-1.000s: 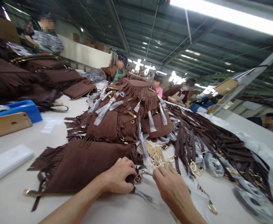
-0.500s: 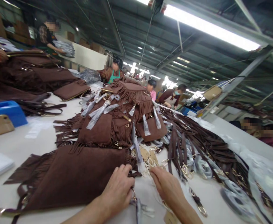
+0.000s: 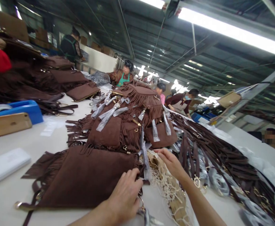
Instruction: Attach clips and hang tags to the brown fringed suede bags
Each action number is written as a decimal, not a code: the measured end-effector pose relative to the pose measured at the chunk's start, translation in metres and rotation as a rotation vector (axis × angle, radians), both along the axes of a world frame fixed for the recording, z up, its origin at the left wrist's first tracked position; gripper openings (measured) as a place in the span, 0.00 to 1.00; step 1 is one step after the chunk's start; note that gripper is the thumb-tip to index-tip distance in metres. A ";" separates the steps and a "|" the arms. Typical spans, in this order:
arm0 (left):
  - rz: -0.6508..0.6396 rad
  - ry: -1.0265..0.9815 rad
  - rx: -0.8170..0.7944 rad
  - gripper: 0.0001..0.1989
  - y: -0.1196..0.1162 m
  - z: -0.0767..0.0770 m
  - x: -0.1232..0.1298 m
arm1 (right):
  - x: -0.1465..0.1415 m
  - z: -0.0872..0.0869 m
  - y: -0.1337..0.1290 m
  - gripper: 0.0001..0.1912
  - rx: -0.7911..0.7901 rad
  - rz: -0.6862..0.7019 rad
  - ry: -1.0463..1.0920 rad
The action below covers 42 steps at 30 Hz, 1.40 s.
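Brown suede fringed bag near left on white bench; left hand loosely curled on its right end. Right hand narrow at tan card tags with white strings, grip unclear. Loose strings could tangle or snag.

From close behind and above the bag, the head camera looks forward and down, tilted, reaching past it to the roof.

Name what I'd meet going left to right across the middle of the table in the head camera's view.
Gold phone, clear plastic strips, pile of fringed brown bags, long brown straps, crumpled translucent plastic sheeting.
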State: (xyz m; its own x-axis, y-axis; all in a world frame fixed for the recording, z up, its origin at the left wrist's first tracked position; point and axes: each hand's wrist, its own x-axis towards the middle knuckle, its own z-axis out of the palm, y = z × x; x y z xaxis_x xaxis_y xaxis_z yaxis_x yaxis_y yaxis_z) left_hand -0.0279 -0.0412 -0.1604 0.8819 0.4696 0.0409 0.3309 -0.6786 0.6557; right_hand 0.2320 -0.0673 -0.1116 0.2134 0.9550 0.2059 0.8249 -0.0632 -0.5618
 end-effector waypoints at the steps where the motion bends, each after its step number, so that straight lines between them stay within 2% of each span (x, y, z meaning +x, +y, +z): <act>1: -0.001 -0.001 0.003 0.18 0.000 -0.001 0.000 | 0.002 0.006 -0.002 0.14 0.041 -0.018 0.058; 5: -0.004 -0.049 -0.004 0.19 0.002 -0.003 0.000 | 0.003 0.029 -0.009 0.18 0.209 -0.076 0.213; 7: 0.000 -0.136 -0.048 0.19 0.005 -0.003 -0.001 | -0.003 0.039 -0.012 0.17 0.269 -0.086 0.239; 13: 0.134 -0.498 -0.229 0.11 0.008 0.016 0.001 | -0.043 0.065 -0.024 0.14 0.299 -0.062 0.212; 17: 0.142 -0.547 -0.389 0.26 0.000 0.026 0.008 | -0.077 0.067 -0.037 0.13 0.253 -0.002 0.138; 18: 0.129 -0.542 -0.405 0.26 -0.002 0.026 0.011 | -0.084 0.066 -0.041 0.12 0.238 0.007 0.119; 21: 0.087 -0.466 -0.389 0.07 -0.004 0.025 0.015 | -0.097 0.060 -0.054 0.12 0.196 0.022 0.110; 24: 0.048 -0.386 -0.335 0.18 0.000 0.024 0.012 | -0.093 0.055 -0.070 0.13 0.175 0.006 0.130; 26: 0.020 -0.355 -0.265 0.18 0.006 0.025 0.006 | -0.084 0.054 -0.082 0.13 0.102 -0.009 0.117; 29: -0.050 -0.305 -0.110 0.16 0.013 0.031 -0.002 | -0.076 0.050 -0.097 0.14 -0.129 0.072 0.031; 30: -0.081 -0.285 -0.056 0.14 0.014 0.033 -0.004 | -0.077 0.048 -0.101 0.14 -0.158 0.101 -0.007; 32: -0.139 -0.249 0.031 0.11 0.013 0.040 -0.005 | -0.085 0.042 -0.105 0.13 -0.091 0.103 -0.045; 35: -0.200 -0.154 0.208 0.09 0.009 0.057 -0.005 | -0.107 0.028 -0.102 0.19 0.033 0.045 0.153; 39: -0.261 -0.020 0.488 0.05 0.006 0.083 -0.004 | -0.132 0.013 -0.091 0.32 -0.119 0.060 0.592; 42: -0.264 -0.056 0.565 0.08 0.008 0.093 -0.005 | -0.132 0.015 -0.089 0.27 -0.195 0.046 0.654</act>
